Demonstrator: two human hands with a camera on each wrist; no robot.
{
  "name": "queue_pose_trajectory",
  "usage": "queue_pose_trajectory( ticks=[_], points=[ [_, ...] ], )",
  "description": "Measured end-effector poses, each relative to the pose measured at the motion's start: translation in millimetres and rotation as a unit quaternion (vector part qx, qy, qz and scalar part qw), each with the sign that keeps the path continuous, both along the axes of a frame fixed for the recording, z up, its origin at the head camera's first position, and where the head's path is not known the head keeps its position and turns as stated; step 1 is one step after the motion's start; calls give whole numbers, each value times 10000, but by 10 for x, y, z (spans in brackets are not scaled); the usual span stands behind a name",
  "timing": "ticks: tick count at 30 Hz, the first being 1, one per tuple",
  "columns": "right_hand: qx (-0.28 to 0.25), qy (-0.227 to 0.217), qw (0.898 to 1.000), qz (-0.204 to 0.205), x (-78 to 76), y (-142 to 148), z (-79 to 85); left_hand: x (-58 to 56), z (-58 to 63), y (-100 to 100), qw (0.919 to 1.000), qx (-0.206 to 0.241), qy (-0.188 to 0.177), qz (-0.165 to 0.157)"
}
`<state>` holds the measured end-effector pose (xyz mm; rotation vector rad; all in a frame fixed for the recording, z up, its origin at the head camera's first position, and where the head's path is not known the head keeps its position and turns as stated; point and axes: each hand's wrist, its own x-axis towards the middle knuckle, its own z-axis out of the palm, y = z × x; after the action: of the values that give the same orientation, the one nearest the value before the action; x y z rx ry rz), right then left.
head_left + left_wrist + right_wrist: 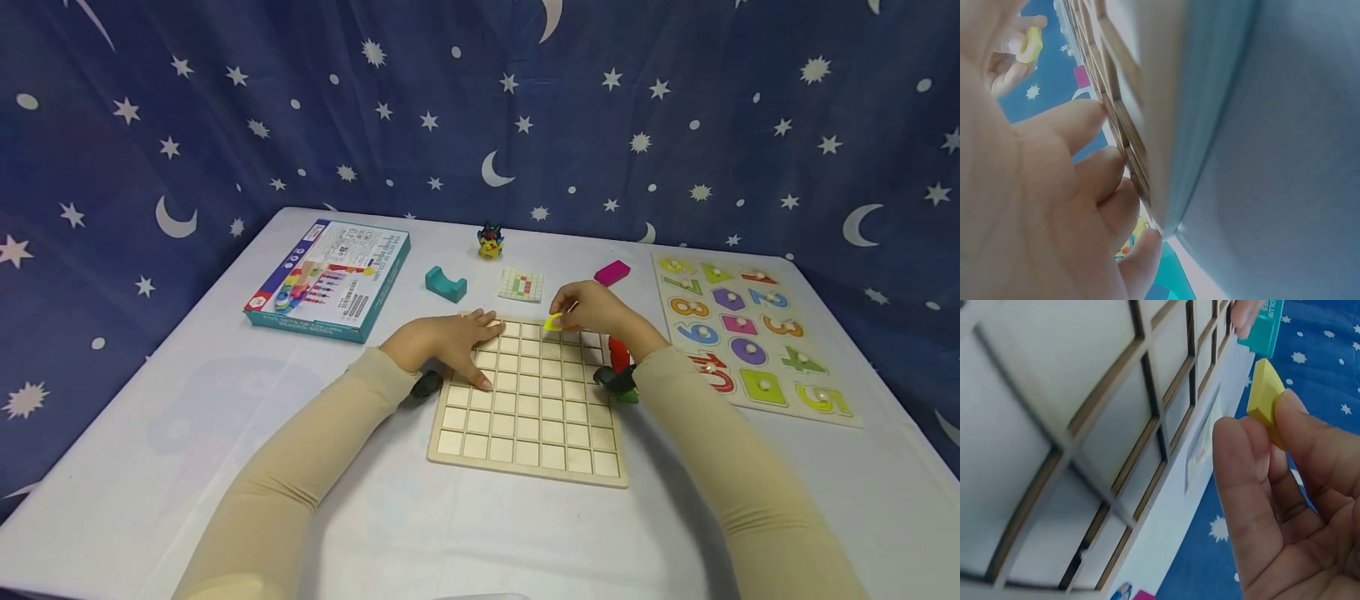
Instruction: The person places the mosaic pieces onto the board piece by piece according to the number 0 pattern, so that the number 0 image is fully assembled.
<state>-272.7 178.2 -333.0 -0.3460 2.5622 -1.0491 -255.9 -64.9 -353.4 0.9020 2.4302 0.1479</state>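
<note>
While the left hand (448,338) rests, fingers spread, on the left edge of a wooden grid board (527,406) on the desk (375,517), the right hand (602,312) pinches a yellow tile (553,322) near the far edge; a loosened pinch could drop it askew.

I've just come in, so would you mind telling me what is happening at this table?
A person's right hand pinches a yellow piece near the far edge of a wooden grid board. Their left hand rests on the board's left side. A small patterned card lies just beyond the board.
</note>
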Motion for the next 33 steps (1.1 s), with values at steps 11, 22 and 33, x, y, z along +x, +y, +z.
queue_pose_trajectory(
  ticks=[11,22,33],
  points=[
    [-75,-305,9983,489,9,-369,-55,6,-7,-9,10000,-59,10,32],
    [265,-252,9957,847,9,-565,-137,33,16,-4,9999,23,-74,81],
    [1344,332,9829,1212,34,-621,-118,57,34,-5,9997,112,-119,202]
  ],
)
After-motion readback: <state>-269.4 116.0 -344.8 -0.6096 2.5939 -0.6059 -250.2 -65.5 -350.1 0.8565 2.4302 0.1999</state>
